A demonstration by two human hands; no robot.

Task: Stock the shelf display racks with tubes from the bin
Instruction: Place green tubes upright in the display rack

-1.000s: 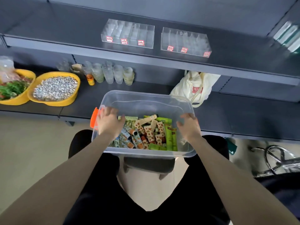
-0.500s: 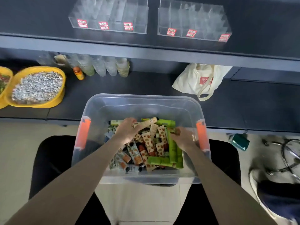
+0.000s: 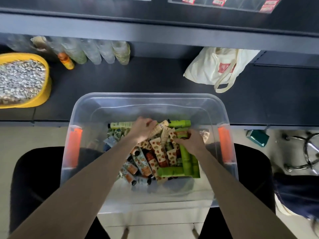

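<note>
- two hands reach down into the clear bin (image 3: pixel 150 97), which sits in front of the lower shelf (image 3: pixel 155 80) in the head view.
- left hand (image 3: pixel 143 131) is at the far side of the pile of tubes (image 3: pixel 156 152), fingers curled round a cream tube (image 3: pixel 159 128) that sticks out to the right of its knuckles.
- right hand (image 3: pixel 190 142) lies just beside it over the green tubes, fingertips pinching a green-and-orange tube (image 3: pixel 181 134).
- display racks (image 3: pixel 224 2) show only as a strip at the top edge, well apart from both hands.
- yellow bowl (image 3: pixel 41 94) and white bag (image 3: pixel 215 69) sit on the lower shelf.
</note>
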